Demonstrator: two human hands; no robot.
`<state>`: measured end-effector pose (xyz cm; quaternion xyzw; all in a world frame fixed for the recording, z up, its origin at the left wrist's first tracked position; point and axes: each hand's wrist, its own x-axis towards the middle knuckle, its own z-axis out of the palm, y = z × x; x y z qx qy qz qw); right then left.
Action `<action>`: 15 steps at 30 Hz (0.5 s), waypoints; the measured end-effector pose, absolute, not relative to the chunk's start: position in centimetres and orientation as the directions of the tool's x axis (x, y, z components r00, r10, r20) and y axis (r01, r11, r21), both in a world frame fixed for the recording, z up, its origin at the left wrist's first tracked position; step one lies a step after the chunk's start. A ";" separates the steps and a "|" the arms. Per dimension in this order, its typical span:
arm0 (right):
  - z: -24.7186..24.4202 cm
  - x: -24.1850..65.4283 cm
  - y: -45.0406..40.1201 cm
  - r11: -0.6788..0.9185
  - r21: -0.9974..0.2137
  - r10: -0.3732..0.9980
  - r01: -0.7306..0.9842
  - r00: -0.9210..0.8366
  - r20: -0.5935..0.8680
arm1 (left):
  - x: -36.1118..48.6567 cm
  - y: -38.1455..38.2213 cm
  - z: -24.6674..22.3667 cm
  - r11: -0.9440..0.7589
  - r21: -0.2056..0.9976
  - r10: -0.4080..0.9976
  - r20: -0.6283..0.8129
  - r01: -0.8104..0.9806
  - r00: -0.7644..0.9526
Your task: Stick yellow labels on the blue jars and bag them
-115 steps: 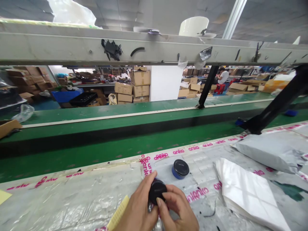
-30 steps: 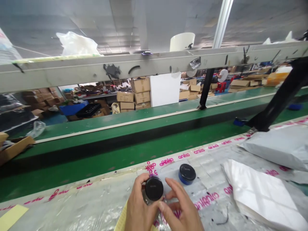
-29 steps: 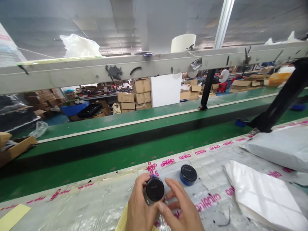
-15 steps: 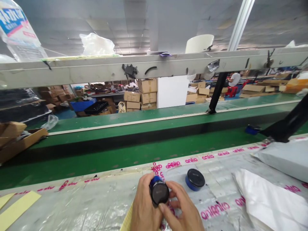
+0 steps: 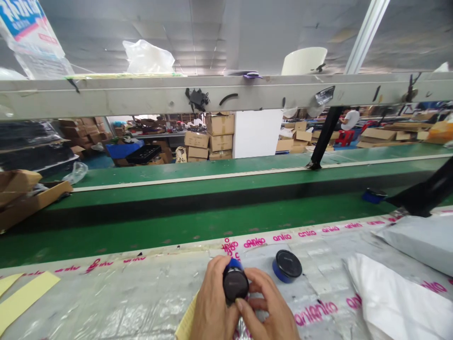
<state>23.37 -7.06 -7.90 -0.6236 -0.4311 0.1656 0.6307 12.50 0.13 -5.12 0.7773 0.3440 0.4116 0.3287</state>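
Observation:
A small round blue-and-black device (image 5: 235, 284) with a flat dark face is held tilted toward me. My left hand (image 5: 214, 302) wraps round its left side. My right hand (image 5: 269, 307) has its thumb at the lower edge and its index finger at the right edge. A second round device (image 5: 287, 266), blue below with a black top, lies on the plastic-covered table just beyond my right hand. Yellow paper (image 5: 186, 319) shows beside my left wrist. Something shiny lies between my wrists, mostly hidden.
Beyond the table runs a green conveyor belt (image 5: 148, 233), with another blue round item (image 5: 374, 195) by a black post. White cloth or bag material (image 5: 399, 297) lies at right, yellow strips (image 5: 28, 302) at left. An overhead beam (image 5: 141, 97) crosses the view; a person (image 5: 350, 119) sits far off.
The view has shifted slightly, so the background sits a little farther right. Both hands keep their hold on the round device, whose dark face has turned slightly.

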 end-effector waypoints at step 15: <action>-7.4 23.3 -7.3 0.132 -0.937 0.736 0.324 0.601 0.312 | 11.9 0.5 -5.0 -0.505 0.779 0.802 0.264 0.372 0.535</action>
